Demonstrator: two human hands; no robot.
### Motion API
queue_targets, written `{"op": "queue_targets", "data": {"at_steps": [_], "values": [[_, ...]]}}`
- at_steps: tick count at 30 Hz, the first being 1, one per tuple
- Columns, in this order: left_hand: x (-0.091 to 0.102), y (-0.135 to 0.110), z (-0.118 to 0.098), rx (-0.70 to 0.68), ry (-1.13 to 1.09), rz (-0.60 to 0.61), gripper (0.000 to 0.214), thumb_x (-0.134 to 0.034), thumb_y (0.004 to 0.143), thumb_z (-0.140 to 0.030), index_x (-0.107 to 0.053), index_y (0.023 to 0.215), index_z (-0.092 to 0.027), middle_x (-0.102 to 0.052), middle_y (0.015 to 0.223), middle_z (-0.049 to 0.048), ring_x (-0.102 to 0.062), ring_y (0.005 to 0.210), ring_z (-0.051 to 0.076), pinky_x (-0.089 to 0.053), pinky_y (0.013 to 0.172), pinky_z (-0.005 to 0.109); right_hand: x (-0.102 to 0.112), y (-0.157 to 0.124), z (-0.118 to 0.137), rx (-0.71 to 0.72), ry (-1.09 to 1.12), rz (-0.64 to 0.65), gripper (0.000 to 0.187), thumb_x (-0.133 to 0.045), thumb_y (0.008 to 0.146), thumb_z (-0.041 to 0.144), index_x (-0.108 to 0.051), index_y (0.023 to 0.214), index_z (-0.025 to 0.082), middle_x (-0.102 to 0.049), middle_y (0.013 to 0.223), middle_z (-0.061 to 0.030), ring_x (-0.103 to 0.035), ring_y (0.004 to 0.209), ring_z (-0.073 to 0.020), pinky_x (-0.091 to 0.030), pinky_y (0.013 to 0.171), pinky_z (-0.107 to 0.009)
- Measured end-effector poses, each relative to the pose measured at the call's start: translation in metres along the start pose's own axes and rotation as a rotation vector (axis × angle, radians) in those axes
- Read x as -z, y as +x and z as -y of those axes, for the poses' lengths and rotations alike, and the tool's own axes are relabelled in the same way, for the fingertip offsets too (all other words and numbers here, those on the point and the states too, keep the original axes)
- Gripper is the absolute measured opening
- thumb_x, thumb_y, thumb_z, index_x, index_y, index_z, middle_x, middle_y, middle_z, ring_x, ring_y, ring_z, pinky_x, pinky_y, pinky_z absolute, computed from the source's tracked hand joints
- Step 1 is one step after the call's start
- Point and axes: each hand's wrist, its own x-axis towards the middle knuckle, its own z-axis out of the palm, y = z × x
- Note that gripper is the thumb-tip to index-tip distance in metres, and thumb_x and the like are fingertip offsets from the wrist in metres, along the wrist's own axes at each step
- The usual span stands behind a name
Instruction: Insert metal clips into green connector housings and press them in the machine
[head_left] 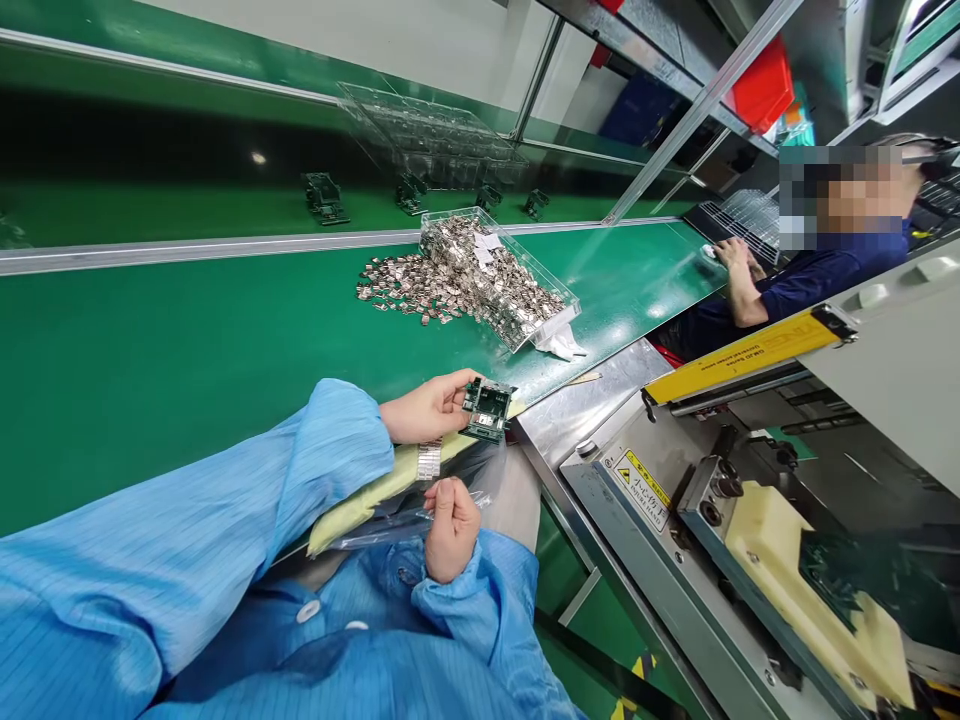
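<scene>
My left hand (427, 408) is closed on a dark green, frame-like plastic part (489, 408), gripping its left side above the table edge. Closer to my body, my right hand (452, 528) is curled with the thumb over the fingers; whatever it may hold is hidden. Between my hands, a short row of shiny metal pieces (429, 460) lies by a yellow cloth (375, 510) and clear plastic film (487, 480). Beyond them, a transparent tray (574, 312) is tilted on the table, heaped with small metal pieces (420, 285) that spill out leftward.
Several similar dark parts (324, 198) line the strip behind the green table (187, 350). A stacked clear tray (442, 130) stands there. At right are a metal machine (645, 500) with a hand-injury warning label and a co-worker (817, 265) seated by the table.
</scene>
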Motion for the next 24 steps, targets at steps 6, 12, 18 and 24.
{"op": "queue_targets", "data": {"at_steps": [6, 12, 18, 24], "values": [[0.006, 0.014, 0.002, 0.002, 0.017, -0.034, 0.038, -0.072, 0.067, -0.013, -0.051, 0.098, -0.015, -0.063, 0.089, 0.0026, -0.063, 0.088, 0.015, -0.048, 0.078, 0.024, 0.024, 0.032, -0.018, -0.099, -0.149, 0.209, 0.041, -0.066, 0.077, 0.05, -0.059, 0.047, 0.021, -0.053, 0.041, 0.0016, -0.045, 0.039, -0.0131, -0.033, 0.046, -0.026], [-0.002, -0.021, -0.01, 0.005, 0.063, -0.14, 0.039, -0.068, 0.073, -0.019, -0.046, 0.106, -0.017, -0.06, 0.085, -0.0007, -0.062, 0.078, 0.012, -0.052, 0.07, 0.022, 0.049, 0.037, -0.002, -0.153, -0.165, 0.201, 0.031, -0.074, 0.069, 0.045, -0.065, 0.053, 0.02, -0.059, 0.044, -0.0001, -0.049, 0.036, -0.0135, -0.037, 0.039, -0.024], [-0.023, -0.078, -0.005, -0.087, 0.199, -0.381, 0.031, -0.056, 0.086, -0.026, -0.045, 0.114, -0.019, -0.061, 0.101, 0.0049, -0.062, 0.087, 0.014, -0.052, 0.077, 0.025, 0.063, 0.027, 0.061, 0.026, -0.01, 0.103, 0.022, -0.062, 0.085, 0.036, -0.074, 0.094, 0.021, -0.07, 0.081, -0.0059, -0.065, 0.071, -0.0186, -0.054, 0.067, -0.031], [-0.036, -0.084, 0.003, -0.113, 0.203, -0.403, 0.029, -0.052, 0.089, -0.025, -0.043, 0.117, -0.021, -0.063, 0.1, 0.0042, -0.063, 0.086, 0.013, -0.052, 0.076, 0.022, 0.023, 0.025, 0.085, 0.243, 0.129, -0.1, 0.006, -0.069, 0.08, 0.023, -0.075, 0.082, 0.022, -0.055, 0.104, -0.0069, -0.058, 0.094, -0.02, -0.052, 0.078, -0.032]]}}
